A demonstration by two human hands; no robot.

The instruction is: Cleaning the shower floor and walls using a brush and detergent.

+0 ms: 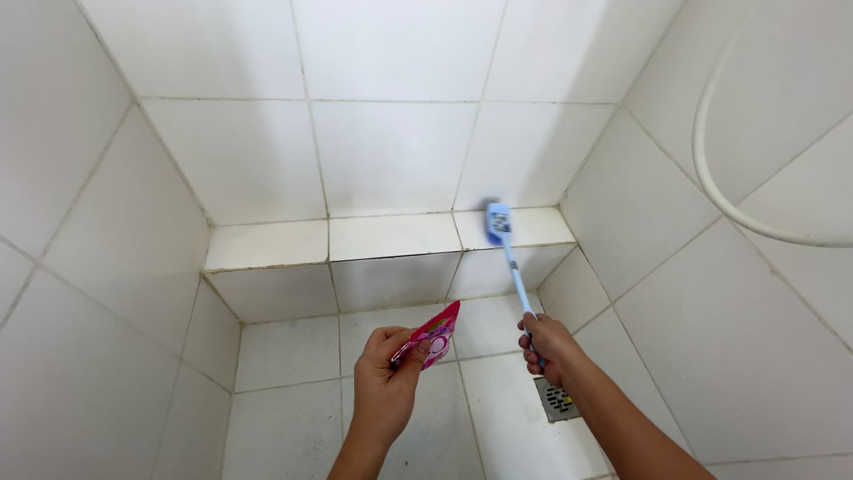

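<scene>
A: Logging the left hand (384,378) first. What is seen there?

B: It is closed around a pink sachet (433,334), which is pinched between thumb and fingers at its lower edge. The sachet is held up in the air, tilted, with its serrated top edge pointing up and to the right. Nothing else is touched by it.

A: And the right hand (546,345)?

B: It is wrapped shut around the lower end of a brush (504,240) with a light blue handle. The handle is run up and to the left from the fist. The brush head, blue and white, is placed on the top face of the ledge (391,236), near its right end, close to the corner where the back wall (391,151) is met by the right wall (711,311). Whether the bristles are pressed hard against the tile cannot be told.

A: Surroundings to be noted?

B: A drain (555,400) with a metal grate is set in the floor (293,356), just below the right forearm and partly covered by it. A white hose (711,169) is hung in a curve along the right wall, well apart from both hands. All surfaces are covered in white tile with darkened grout lines.

A: Distance between the two hands?

B: They are held near each other above the floor, not touching.
</scene>
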